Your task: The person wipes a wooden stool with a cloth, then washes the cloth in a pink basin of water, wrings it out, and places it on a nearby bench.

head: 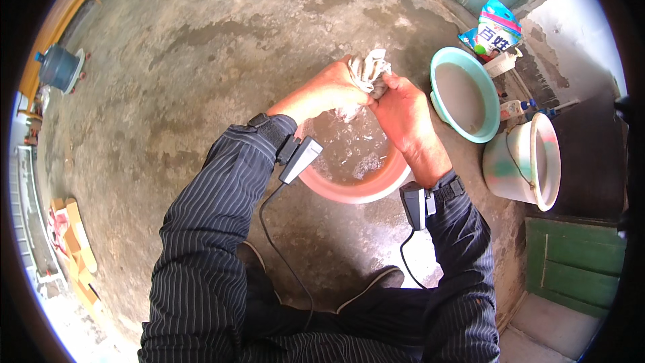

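A crumpled whitish wet cloth (370,73) is bunched between my two hands, above the far side of a pink plastic basin (352,194). My left hand (338,83) grips it from the left, and my right hand (403,108) closes on its lower right part. Murky brownish water with suds fills much of the basin below. Water seems to run down beneath the cloth, though the hands partly hide this. Each wrist carries a strapped device with a cable.
To the right stand a turquoise basin (438,106) of grey water and a whitish bucket (509,166) with a wire handle. Behind them are a detergent bag (496,30) and pump bottles (513,109). A blue water jug (59,68) and cardboard (75,237) are at left.
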Demonstrator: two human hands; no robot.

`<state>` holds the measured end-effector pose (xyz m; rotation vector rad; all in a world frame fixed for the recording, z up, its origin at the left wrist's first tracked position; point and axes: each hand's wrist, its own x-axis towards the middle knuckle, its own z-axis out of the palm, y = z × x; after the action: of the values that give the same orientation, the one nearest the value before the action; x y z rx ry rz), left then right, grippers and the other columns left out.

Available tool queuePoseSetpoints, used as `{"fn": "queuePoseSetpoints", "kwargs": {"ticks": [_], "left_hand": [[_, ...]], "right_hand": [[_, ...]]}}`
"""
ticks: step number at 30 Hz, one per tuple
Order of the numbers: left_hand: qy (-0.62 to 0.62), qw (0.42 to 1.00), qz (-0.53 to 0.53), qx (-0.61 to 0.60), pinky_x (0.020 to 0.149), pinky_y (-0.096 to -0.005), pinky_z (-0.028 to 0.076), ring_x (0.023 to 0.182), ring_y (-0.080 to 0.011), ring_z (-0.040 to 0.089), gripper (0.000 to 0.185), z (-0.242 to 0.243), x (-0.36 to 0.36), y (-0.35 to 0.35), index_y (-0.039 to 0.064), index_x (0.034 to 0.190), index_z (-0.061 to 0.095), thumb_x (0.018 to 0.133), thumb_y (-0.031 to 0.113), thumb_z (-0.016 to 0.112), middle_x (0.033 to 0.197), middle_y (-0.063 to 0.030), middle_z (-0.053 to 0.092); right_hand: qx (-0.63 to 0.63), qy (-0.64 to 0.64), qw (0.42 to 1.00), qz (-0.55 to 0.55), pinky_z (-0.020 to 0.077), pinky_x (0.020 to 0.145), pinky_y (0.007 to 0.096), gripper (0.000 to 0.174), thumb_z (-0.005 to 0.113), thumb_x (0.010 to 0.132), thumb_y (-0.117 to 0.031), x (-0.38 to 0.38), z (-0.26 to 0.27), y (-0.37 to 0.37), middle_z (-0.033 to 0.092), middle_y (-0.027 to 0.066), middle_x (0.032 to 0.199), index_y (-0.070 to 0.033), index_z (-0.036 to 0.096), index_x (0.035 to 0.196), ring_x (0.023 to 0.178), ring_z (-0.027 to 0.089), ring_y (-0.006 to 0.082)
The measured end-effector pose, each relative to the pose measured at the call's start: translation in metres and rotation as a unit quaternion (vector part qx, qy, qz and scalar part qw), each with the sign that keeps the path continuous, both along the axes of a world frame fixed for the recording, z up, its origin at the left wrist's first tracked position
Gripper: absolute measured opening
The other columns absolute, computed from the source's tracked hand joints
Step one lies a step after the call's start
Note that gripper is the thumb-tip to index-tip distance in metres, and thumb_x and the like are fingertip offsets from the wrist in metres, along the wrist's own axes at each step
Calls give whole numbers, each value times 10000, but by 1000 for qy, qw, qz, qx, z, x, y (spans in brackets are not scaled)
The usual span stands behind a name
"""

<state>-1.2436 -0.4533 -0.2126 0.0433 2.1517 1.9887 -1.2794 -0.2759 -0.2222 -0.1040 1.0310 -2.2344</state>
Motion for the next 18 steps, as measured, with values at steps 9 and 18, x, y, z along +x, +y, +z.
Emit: {"fn": "queuePoseSetpoints", "kwargs": {"ticks": [9,18], "left_hand": [[-122,991,51,21,658,-302,510,747,-123,638,231,-19,2,-15,-10,1027,711,801,37,711,852,-32,682],[-190,972,-83,111,519,-267,434,597,-93,579,58,-12,8,-7,56,864,667,871,99,705,699,0,608]], "right_hand": [[256,240,929,118,307,1215,402,813,646,876,-202,-4,7,13,546,128,1474,-47,336,1612,1470,409,247],[411,782,467,-18,507,1088,461,793,688,784,10,-5,3,20,537,144,1493,-255,521,1513,1316,570,389]]}}
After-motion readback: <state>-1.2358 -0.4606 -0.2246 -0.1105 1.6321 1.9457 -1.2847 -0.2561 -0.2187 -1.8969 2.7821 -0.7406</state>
